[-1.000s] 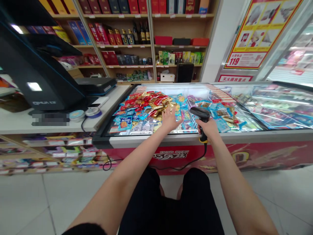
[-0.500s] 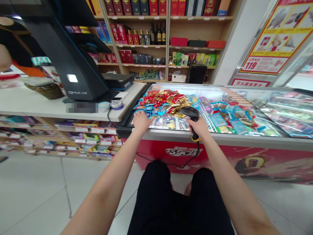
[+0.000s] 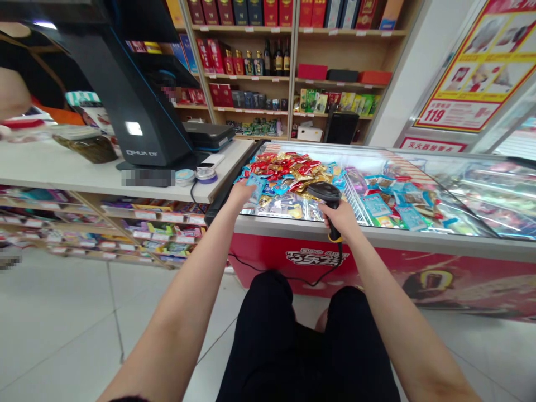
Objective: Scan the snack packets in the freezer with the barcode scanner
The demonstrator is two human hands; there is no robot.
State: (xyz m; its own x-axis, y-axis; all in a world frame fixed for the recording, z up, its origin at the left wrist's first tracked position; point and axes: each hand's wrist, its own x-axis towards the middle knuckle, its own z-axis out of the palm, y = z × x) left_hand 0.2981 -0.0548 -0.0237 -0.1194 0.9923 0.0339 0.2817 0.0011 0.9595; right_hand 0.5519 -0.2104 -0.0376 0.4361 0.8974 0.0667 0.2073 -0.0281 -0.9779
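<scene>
Left hand (image 3: 242, 194), centre of frame, pinches blue snack packet (image 3: 256, 184) beside packet pile (image 3: 288, 167). Right hand (image 3: 342, 215), right of centre, wraps barcode scanner (image 3: 325, 193) over freezer's near edge (image 3: 377, 234).

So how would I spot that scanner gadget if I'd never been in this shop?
Find the long glass-topped chest with the red front. Above its near edge, the person's right hand grips the scanner by its handle. Unlike the bright packets on either side, it is black, with a yellow band and a cable at its base.
</scene>
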